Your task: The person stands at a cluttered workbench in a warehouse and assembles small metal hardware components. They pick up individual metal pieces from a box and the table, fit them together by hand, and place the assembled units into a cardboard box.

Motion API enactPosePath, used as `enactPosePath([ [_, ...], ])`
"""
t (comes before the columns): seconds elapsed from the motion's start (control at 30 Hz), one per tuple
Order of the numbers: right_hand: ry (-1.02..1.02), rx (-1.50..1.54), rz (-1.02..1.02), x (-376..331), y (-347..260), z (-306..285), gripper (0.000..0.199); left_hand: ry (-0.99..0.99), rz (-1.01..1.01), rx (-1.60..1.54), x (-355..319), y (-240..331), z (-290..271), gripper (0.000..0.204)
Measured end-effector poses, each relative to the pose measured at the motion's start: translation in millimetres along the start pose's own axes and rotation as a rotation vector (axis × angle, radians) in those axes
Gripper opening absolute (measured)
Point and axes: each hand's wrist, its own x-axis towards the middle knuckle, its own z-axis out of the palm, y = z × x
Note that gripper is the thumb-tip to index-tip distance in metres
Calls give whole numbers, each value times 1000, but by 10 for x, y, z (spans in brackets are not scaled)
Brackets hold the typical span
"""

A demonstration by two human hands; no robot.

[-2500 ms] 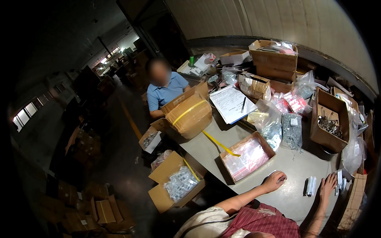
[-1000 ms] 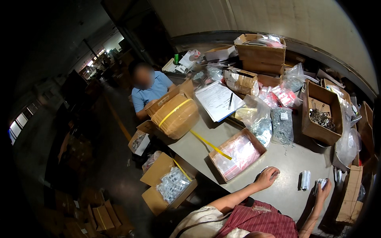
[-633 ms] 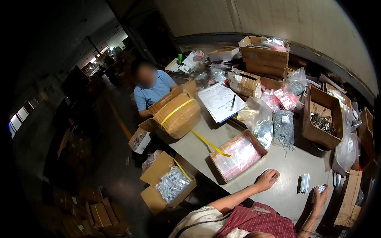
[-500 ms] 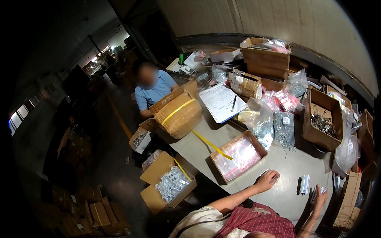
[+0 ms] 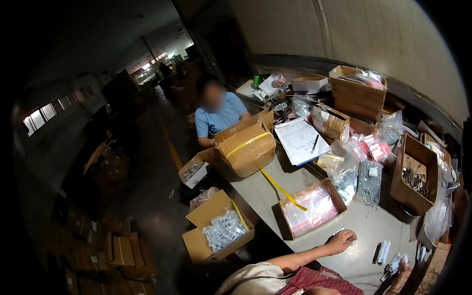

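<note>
My left hand [image 5: 340, 241] rests on the grey table [image 5: 373, 228], fingers bent, right beside the near corner of a shallow cardboard box of pink-edged plastic bags [image 5: 313, 206]. A small white thing lies under its fingertips; whether it is gripped is unclear. My right hand [image 5: 400, 280] is at the lower edge, closed on a small bundle of white pieces [image 5: 395, 264]. Another small stack of white pieces [image 5: 381, 251] lies on the table between my hands.
A person in a blue shirt [image 5: 216, 115] sits across, behind a taped carton [image 5: 247, 148]. Clear bags of small metal parts [image 5: 368, 183], a paper pad with a pen [image 5: 300, 140] and open cartons [image 5: 413, 174] crowd the table. Boxes [image 5: 216, 233] stand on the floor to the left.
My right hand has drawn back toward the lower edge with the white pieces. My left hand has stayed by the shallow box. The view has shifted slightly.
</note>
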Motion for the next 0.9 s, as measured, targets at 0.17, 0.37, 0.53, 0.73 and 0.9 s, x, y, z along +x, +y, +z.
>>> enactPosePath([
  [0.17, 73, -493, -267, 164, 124, -100, 16, -24, -18, 13, -4, 12, -25, 19],
  [0.37, 134, -921, -651, 284, 103, -57, 20, -3, -12, 7, -31, -34, 4, 17],
  [0.53, 126, -957, -601, 104, -219, 170, 20, -12, 31, 5, 9, -23, 28, 15],
  [0.73, 79, -973, -591, 31, -532, 429, 20, 4, 17, -36, -8, -83, 85, 18],
  [0.9, 39, -971, -572, -11, -660, 579, 20, -19, 22, -9, -23, -110, 81, 14],
])
